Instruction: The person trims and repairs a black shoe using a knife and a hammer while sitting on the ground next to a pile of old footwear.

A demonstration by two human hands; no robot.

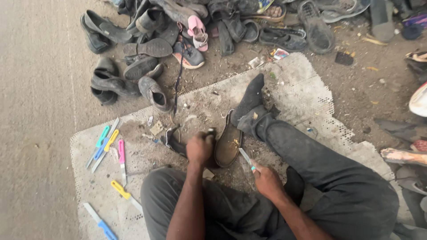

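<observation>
I sit on a dusty perforated mat (302, 95) with one socked foot (251, 100) stretched out. My left hand (199, 149) grips the heel end of a dark shoe, which lies sole up; its worn brown sole (227, 144) faces me. My right hand (267, 181) holds a small knife (245, 158) with a light blade, its tip close to the sole's right edge. A dark shoe part (173, 141) lies just left of my left hand.
Several knives with green, blue, yellow and pink handles (109, 146) lie on the mat's left side. A heap of old shoes and sandals (178, 35) fills the ground beyond. More footwear (404, 155) lies at the right edge. Bare concrete stretches left.
</observation>
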